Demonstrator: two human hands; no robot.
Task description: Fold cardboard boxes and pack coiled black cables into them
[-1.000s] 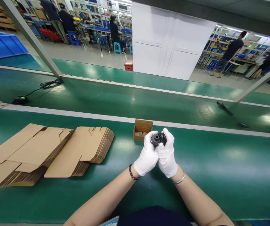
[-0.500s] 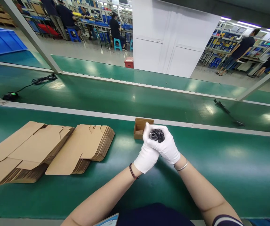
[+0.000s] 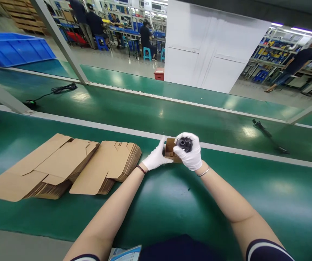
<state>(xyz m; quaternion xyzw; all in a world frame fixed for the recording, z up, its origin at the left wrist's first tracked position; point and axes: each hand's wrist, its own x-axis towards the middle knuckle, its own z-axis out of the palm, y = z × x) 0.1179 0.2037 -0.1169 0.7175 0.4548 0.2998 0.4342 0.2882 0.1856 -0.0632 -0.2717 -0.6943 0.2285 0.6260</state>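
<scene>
Both my hands wear white gloves. My right hand (image 3: pixel 190 154) is closed round a small black round part (image 3: pixel 184 144) and holds it just over a small open cardboard box (image 3: pixel 169 148) on the green table (image 3: pixel 172 195). My left hand (image 3: pixel 156 158) grips the left side of that box, thumb raised along its wall. The box's inside is hidden behind my hands.
Two stacks of flat cardboard blanks (image 3: pixel 63 168) lie on the table to the left. A white rail (image 3: pixel 96 125) separates the table from a green conveyor belt (image 3: pixel 145 112), where a black cable (image 3: pixel 63 88) and a black tool (image 3: pixel 267 135) lie. People work at benches far behind.
My hands moved forward from in front of me to the small box. The left hand let go of the black part and took hold of the box; the right hand keeps the part.
</scene>
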